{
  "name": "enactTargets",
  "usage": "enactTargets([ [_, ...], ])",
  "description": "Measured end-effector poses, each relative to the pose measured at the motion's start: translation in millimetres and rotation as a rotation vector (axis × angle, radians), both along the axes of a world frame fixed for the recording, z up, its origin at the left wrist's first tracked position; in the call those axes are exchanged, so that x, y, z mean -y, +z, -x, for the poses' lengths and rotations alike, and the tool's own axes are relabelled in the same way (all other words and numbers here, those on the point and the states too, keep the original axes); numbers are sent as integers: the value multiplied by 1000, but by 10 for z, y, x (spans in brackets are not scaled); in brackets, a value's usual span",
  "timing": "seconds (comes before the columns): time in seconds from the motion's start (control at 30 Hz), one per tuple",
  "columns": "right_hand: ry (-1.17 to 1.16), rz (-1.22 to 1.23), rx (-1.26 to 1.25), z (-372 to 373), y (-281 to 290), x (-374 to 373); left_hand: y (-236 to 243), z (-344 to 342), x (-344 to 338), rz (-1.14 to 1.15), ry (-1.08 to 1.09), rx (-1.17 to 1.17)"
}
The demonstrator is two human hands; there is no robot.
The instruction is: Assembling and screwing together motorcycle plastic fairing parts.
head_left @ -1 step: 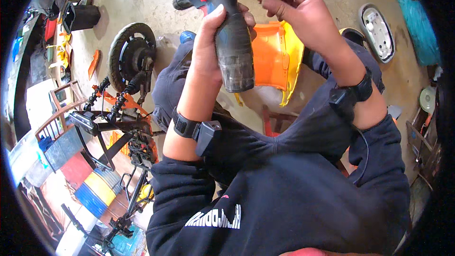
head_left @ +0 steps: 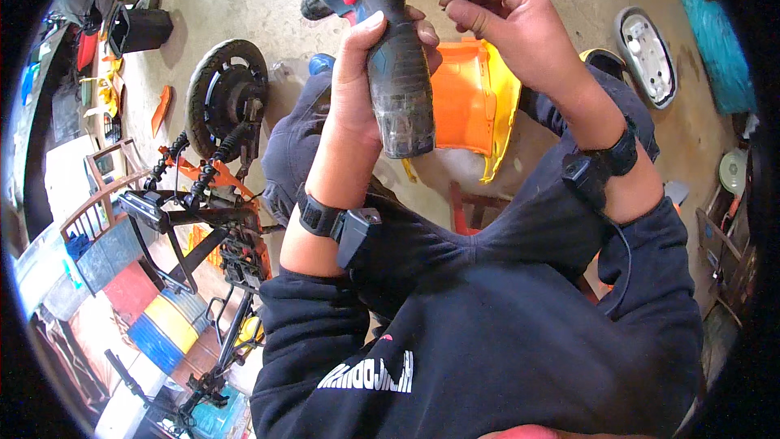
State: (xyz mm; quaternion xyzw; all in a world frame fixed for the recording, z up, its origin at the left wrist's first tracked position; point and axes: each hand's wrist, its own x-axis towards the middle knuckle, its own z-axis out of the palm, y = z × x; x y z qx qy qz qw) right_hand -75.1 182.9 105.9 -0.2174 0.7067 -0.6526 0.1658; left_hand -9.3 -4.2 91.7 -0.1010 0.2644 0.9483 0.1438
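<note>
We count one cordless drill (head_left: pixel 388 49), held upright at twelve o'clock, its nose pointing to ten. Our left hand (head_left: pixel 361 89) is clenched round the drill's grip. Our right hand (head_left: pixel 512 28) hovers just beside it at one o'clock, fingertips (head_left: pixel 459 8) pinched together; whether they grasp anything we cannot tell. Each wrist wears one black strap: two in all. One orange panel (head_left: pixel 467 102) lies behind the drill on the floor, one wheel (head_left: pixel 226 97) at ten o'clock, one oval cover (head_left: pixel 647 55) at two. Against the earlier frame nothing has shifted; hands and drill match. The floor (head_left: pixel 244 0) is bare stained concrete, with a stripped scooter frame (head_left: pixel 203 219) at eight o'clock amid workshop clutter.
</note>
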Motion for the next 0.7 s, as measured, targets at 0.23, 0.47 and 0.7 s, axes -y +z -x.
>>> enactTargets([
  [0.23, -53, 71, 104, -82, 107, 53, -12, -11, -32, -167, 14, 62],
  [0.47, -130, -145, -279, -139, 83, 75, 67, -32, -81, -195, 56, 124],
  [0.7, -123, -324, -821, -127, -16, 105, -99, -22, -19, -376, -13, 40],
])
